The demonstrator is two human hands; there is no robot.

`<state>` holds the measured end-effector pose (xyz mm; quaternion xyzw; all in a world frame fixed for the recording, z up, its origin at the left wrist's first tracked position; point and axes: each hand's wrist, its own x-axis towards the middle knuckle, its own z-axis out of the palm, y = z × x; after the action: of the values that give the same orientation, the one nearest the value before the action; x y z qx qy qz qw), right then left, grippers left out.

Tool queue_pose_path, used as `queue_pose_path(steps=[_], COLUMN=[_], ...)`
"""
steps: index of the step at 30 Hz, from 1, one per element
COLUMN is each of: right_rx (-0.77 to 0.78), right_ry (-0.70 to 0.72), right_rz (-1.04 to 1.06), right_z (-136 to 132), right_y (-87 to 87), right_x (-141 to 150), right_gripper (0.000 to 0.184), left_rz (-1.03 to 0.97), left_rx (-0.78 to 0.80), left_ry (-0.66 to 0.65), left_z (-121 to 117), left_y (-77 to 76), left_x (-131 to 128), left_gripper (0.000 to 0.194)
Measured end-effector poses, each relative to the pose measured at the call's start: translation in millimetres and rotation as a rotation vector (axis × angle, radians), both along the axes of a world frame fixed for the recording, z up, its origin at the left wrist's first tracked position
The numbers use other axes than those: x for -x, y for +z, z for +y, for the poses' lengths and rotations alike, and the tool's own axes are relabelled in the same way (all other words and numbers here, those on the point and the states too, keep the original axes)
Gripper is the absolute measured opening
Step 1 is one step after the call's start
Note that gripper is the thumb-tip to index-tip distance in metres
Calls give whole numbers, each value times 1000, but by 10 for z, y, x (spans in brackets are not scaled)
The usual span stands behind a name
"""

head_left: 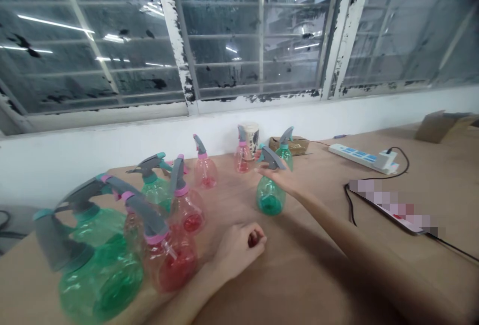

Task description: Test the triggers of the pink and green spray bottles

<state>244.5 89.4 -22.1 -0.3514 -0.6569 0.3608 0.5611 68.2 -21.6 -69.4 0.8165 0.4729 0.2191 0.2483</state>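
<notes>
Flaking white window frames (258, 96) rise behind a bench (307, 275) covered in brown paper and crowded with green and pink plastic spray bottles (192, 205).

The right hand (280, 177) is spread open, fingers at the grey trigger head (271, 158) of a green spray bottle (270, 196) that stands apart from the cluster on the left, without a clear grip. The left hand (239, 247) rests curled nearly shut on the bench, just beside a pink spray bottle (172, 265); a dark red spot at its fingers is too small to make out. Farther back stand a paper cup (250, 138) and a small cardboard box (289, 145), with a white power strip (361, 158) to the right.
</notes>
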Motion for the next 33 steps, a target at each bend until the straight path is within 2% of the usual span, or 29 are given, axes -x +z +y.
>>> queue_pose_path(steps=[10,26,33], right_rx=[-38,-83,-94], right_ry=[-66,-168,-265], right_rz=[31,28,24], right_z=[41,35,7], right_y=[-89,-94,-47], right_x=[12,21,2], right_gripper=[42,33,25], left_rz=[17,106,109], left_rx=[-22,-36,-35], left_ry=[-16,-35,-32], left_z=[0,-7,-12], left_y=[1,1,4], left_x=[-9,-9,-10], left_gripper=[9,9,10])
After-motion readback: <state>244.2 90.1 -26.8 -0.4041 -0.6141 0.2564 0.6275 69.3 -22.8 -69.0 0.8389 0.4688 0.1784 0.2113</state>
